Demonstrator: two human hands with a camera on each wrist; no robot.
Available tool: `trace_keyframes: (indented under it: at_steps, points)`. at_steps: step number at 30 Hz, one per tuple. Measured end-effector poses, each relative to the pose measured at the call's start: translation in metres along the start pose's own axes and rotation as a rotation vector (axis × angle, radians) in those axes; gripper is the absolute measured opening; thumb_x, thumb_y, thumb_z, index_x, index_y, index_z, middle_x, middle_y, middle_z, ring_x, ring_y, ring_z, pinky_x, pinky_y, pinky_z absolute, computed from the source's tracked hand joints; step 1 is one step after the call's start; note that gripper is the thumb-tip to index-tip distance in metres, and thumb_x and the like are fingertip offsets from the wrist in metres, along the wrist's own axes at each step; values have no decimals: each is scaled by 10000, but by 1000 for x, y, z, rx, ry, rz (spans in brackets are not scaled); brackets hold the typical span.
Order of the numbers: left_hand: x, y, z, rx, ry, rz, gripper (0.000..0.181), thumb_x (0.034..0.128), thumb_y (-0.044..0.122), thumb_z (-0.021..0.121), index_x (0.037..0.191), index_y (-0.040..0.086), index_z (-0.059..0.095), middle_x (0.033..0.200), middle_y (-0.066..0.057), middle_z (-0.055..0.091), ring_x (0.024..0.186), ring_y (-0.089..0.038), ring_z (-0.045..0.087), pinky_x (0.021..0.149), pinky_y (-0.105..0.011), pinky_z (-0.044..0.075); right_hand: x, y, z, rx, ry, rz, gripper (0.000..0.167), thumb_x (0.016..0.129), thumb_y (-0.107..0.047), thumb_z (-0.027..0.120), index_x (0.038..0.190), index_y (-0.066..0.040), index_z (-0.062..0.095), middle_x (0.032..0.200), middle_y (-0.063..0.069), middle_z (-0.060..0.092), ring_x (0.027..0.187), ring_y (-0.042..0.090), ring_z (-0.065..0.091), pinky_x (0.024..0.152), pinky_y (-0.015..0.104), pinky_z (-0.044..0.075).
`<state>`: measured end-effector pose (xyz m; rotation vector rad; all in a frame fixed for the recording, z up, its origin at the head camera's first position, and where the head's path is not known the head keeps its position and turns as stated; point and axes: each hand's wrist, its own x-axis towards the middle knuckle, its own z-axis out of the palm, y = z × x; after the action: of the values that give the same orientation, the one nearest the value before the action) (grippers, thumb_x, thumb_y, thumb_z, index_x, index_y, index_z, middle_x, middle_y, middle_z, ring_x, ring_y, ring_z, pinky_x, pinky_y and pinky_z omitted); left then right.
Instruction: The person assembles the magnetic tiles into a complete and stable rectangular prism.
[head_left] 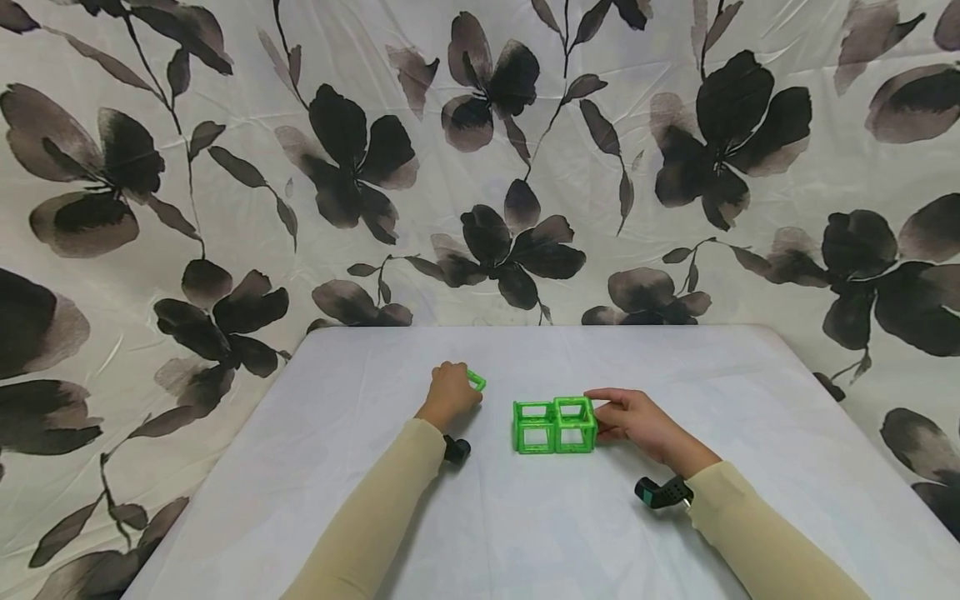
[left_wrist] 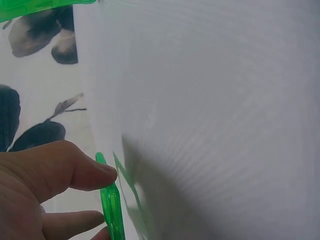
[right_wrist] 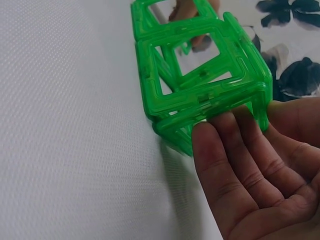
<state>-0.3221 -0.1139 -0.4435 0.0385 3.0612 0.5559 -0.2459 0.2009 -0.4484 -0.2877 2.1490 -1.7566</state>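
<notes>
My left hand (head_left: 452, 393) pinches a single green magnetic tile (head_left: 477, 381) above the table, left of the joined tiles. In the left wrist view, the thumb presses on this upright tile's (left_wrist: 113, 212) edge, with fingers on the other side. Two open-framed green cubes made of magnetic tiles (head_left: 555, 427) stand side by side near the middle of the table. My right hand (head_left: 651, 427) holds the right-hand cube at its right side. In the right wrist view, the fingertips sit against the cube's frame (right_wrist: 200, 106), some partly hidden behind it.
A white cloth covers the table (head_left: 300, 500). Behind it hangs a white curtain with dark flowers (head_left: 510, 250). Each wrist wears a black strapped device, one on the left wrist (head_left: 457, 450) and one on the right (head_left: 663, 492).
</notes>
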Motion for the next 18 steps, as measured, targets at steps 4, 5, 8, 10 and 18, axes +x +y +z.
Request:
trace_keyframes:
  at_steps: [4, 5, 8, 10, 18]
  points:
    - [0, 0, -2, -17, -6, 7, 523, 768, 209, 749, 1196, -50, 596, 1056, -171, 558, 1036, -314, 479, 897, -401, 448, 0, 0, 0, -1, -2, 6, 503, 1002, -174, 515, 1450, 17, 389, 1248, 222, 626, 964, 224, 680, 851, 383, 564]
    - [0, -1, -3, -22, -7, 7, 529, 769, 207, 750, 1201, -52, 592, 1057, -171, 555, 1034, -311, 479, 895, -398, 453, 0, 0, 0, -2, -4, 8, 512, 1001, -186, 516, 1452, 17, 385, 1242, 216, 632, 962, 223, 682, 850, 381, 564]
    - [-1, -2, -5, -29, -5, 14, 536, 765, 210, 756, 1204, -48, 588, 1057, -168, 555, 1023, -300, 487, 890, -395, 461, 0, -2, 1, 10, 2, 20, 538, 987, -210, 537, 1456, 4, 384, 1228, 201, 645, 949, 219, 692, 842, 373, 567]
    - [-2, -2, -5, -38, -7, 15, 542, 769, 219, 759, 1210, -43, 584, 1065, -164, 550, 1019, -293, 490, 888, -392, 467, 0, -2, 1, 10, -3, 18, 576, 972, -212, 560, 1466, 9, 364, 1242, 209, 633, 947, 219, 693, 840, 373, 568]
    - [-5, 0, -10, -81, -32, 22, 591, 766, 239, 775, 1246, -35, 568, 1090, -151, 535, 992, -265, 502, 890, -395, 472, 1, -4, 2, -24, -39, 35, 772, 849, -176, 743, 1485, -7, 339, 1198, 199, 634, 984, 209, 665, 830, 387, 567]
